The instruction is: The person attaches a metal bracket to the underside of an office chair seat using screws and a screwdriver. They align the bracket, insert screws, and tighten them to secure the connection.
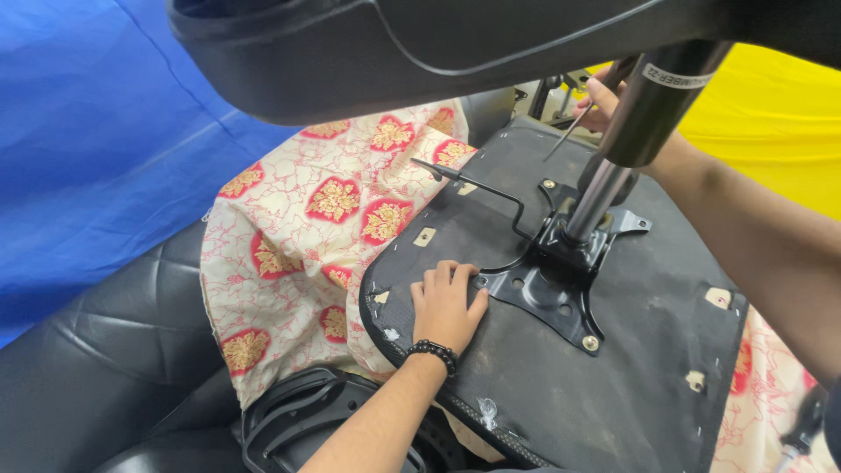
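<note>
Head view. An upturned chair seat [561, 350] fills the centre and lower right of the frame, underside up. Its underside is covered in black fabric, worn and scuffed, with small cream patches and holes at several mounting points and a stapled edge along the rim at 7 o'clock. A black metal mounting plate [547, 293] is fixed at the middle of the underside; a screw head shows at its 5 o'clock corner. From the plate a gas cylinder [626, 140] rises toward 1 o'clock: bright metal at the lower end, black above. A thin black lever rod [477, 184] runs from the plate toward 10 o'clock.

The left hand [447, 307] lies flat, fingers extended and relaxed, palm down on the black fabric just at the 9 o'clock edge of the mounting plate, fingertips touching the plate. It grasps nothing. A black bead bracelet [432, 353] sits on the wrist.

The right hand [604, 101] is at 12 o'clock, largely hidden behind the cylinder. It is closed around a thin metal tool [569, 131] whose shaft points down toward 7 o'clock.

A cream cloth with red and gold floral motifs [307, 228] lies under the seat, at 9 o'clock. A black quilted cushion [96, 350] sits at 8 o'clock, beside a blue sheet [96, 131].
</note>
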